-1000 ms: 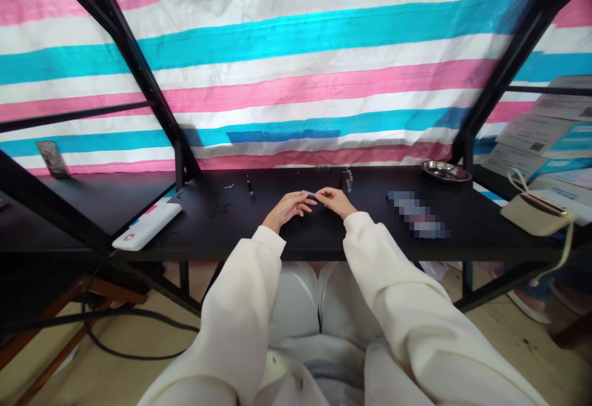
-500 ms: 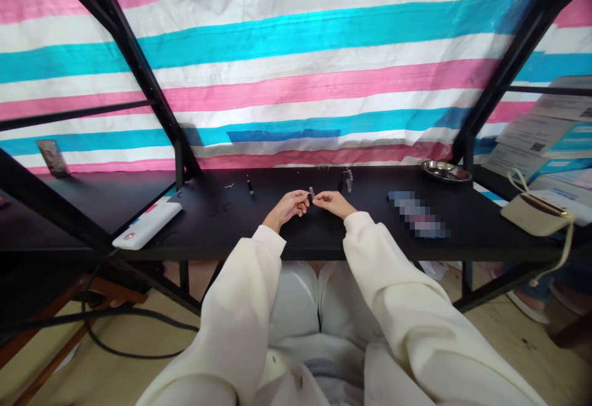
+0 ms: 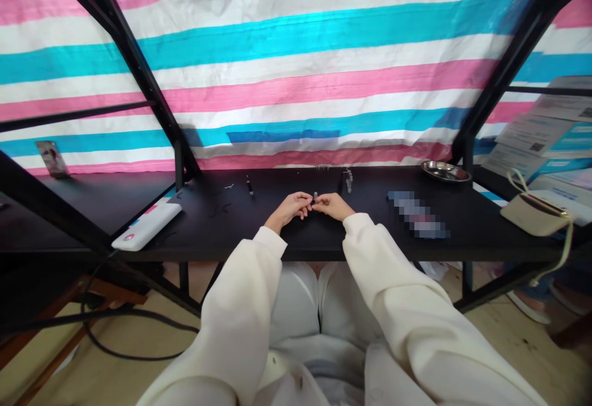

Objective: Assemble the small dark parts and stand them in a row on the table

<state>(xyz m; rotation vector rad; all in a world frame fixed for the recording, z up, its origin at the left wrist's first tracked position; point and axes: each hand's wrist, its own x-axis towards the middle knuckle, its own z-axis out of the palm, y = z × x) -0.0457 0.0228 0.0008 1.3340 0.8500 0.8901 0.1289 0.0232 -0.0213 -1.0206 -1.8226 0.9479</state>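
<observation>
Over the middle of the black table [image 3: 259, 233], my left hand [image 3: 296, 206] and my right hand [image 3: 332, 206] meet at the fingertips. Between them is a small part [image 3: 315, 198], clear or pale at the top and dark at the bottom; its kind is too small to tell. Both hands pinch it, and the fingers cover much of it. Left of my hands lies a small black piece with a pale band [image 3: 250, 187]. Beyond my right hand are a dark piece [image 3: 342, 182] and a row of small clear pieces [image 3: 349, 180].
A shiny metal dish [image 3: 444, 171] sits at the back right. Nearer lies a blurred-out packet [image 3: 419, 215]. At the right edge is a beige pouch [image 3: 536, 213], and on the left a white power bank [image 3: 148, 227]. Black frame posts [image 3: 139, 60] stand before a striped sheet [image 3: 314, 85].
The small part sits lower and more upright between my fingers, with less of it showing. My hands have shifted slightly and come closer together.
</observation>
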